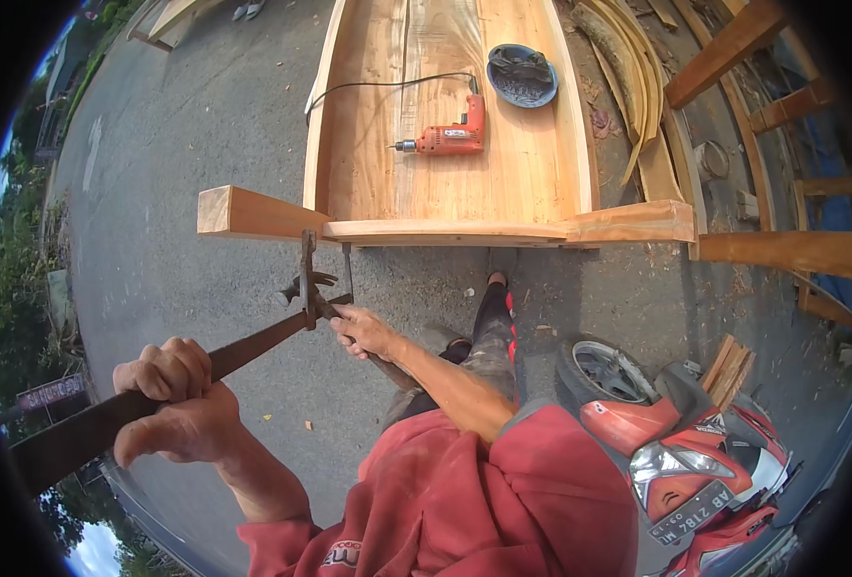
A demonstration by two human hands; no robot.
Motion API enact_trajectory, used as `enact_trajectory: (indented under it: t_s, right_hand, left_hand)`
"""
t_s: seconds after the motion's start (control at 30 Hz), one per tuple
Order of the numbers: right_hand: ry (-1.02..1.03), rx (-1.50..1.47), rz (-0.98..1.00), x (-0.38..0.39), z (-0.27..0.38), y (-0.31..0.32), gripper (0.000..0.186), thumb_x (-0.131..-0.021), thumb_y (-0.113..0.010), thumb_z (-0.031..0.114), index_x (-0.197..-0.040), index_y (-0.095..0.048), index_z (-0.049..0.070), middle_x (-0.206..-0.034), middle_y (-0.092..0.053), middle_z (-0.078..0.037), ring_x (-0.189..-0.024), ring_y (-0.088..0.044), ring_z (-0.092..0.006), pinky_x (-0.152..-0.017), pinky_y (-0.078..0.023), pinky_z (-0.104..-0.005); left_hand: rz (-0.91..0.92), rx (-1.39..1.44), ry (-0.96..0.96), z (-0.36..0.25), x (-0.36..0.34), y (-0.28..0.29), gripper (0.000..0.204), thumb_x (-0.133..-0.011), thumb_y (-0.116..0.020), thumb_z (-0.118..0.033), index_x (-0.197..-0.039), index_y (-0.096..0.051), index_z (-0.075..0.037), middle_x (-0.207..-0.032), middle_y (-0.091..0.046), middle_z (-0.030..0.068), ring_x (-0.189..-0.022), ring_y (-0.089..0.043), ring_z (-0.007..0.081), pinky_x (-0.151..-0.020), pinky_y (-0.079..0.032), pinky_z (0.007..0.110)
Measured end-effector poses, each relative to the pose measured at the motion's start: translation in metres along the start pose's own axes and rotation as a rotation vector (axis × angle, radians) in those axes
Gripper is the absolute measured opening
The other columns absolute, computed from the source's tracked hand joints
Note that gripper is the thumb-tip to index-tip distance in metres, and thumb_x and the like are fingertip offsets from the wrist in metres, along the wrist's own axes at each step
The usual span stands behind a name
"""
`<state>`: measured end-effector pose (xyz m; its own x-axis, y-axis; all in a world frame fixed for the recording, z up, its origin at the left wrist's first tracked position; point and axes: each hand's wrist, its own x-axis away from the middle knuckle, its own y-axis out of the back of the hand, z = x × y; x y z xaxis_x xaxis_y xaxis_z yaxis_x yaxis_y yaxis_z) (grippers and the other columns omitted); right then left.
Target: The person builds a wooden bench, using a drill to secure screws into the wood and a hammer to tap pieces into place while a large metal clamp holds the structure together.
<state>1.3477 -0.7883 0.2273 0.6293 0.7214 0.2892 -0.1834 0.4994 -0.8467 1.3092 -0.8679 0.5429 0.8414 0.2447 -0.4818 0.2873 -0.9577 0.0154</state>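
My left hand [178,394] is closed around the dark metal bar of a long bar clamp [257,348], which slants up from the lower left. The clamp's jaw [308,258] stands beside the left leg [257,213] of a wooden frame, near the end of its curved rail [445,230]; whether they touch is unclear. A claw hammer [390,371] is gripped by its handle in my right hand [366,333]. Its head lies close to the clamp jaw and partly overlaps it in view.
Inside the wooden frame lie an orange corded drill [453,137] and a blue bowl [524,100] of small dark pieces. A red motorcycle [628,423] stands at lower right. Curved wood strips [642,87] and timber frames [772,252] occupy the right side.
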Motion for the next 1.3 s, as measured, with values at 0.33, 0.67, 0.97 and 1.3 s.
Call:
enact_trajectory:
  t_s: [0.33, 0.67, 0.97, 1.3]
  right_hand:
    - [0.119, 0.092, -0.358, 0.086, 0.006, 0.020, 0.047, -0.097, -0.063, 0.048, -0.125, -0.056, 0.012, -0.069, -0.043, 0.004, -0.049, -0.041, -0.0044, -0.039, -0.037, -0.0217]
    - [0.219, 0.090, -0.559, 0.135, 0.012, 0.053, 0.069, -0.091, -0.071, 0.050, -0.141, -0.049, 0.008, -0.070, -0.049, 0.001, -0.049, -0.044, -0.0066, -0.039, -0.039, -0.0243]
    - [0.258, 0.061, -0.572, 0.139, 0.024, 0.050, 0.056, -0.094, -0.068, 0.046, -0.133, -0.051, 0.009, -0.071, -0.045, 0.003, -0.052, -0.044, -0.0056, -0.041, -0.039, -0.0223]
    - [0.019, 0.522, -1.031, 0.156, -0.003, 0.059, 0.063, -0.095, -0.061, 0.016, -0.150, -0.036, 0.003, -0.090, -0.067, -0.017, -0.070, -0.069, -0.0257, -0.055, -0.056, -0.0378]
  left_hand:
    - [0.165, 0.039, 0.057, 0.020, 0.057, -0.084, 0.075, -0.081, -0.040, -0.087, -0.076, -0.037, -0.012, -0.058, -0.028, -0.0043, -0.049, -0.022, 0.0070, -0.043, -0.019, 0.024]
    - [0.238, 0.122, 0.101, 0.029, 0.077, -0.150, 0.075, -0.083, -0.032, -0.087, -0.079, -0.038, -0.012, -0.061, -0.028, -0.0041, -0.050, -0.024, 0.0071, -0.043, -0.022, 0.022]
    - [0.285, 0.252, 0.099, 0.007, 0.064, -0.156, 0.076, -0.082, -0.031, -0.088, -0.078, -0.038, -0.012, -0.060, -0.027, -0.0041, -0.050, -0.025, 0.0069, -0.043, -0.021, 0.021]
    - [0.256, 0.197, 0.033, 0.005, 0.073, -0.151, 0.077, -0.082, -0.031, -0.088, -0.075, -0.038, -0.012, -0.058, -0.026, -0.0047, -0.048, -0.022, 0.0066, -0.042, -0.018, 0.023]
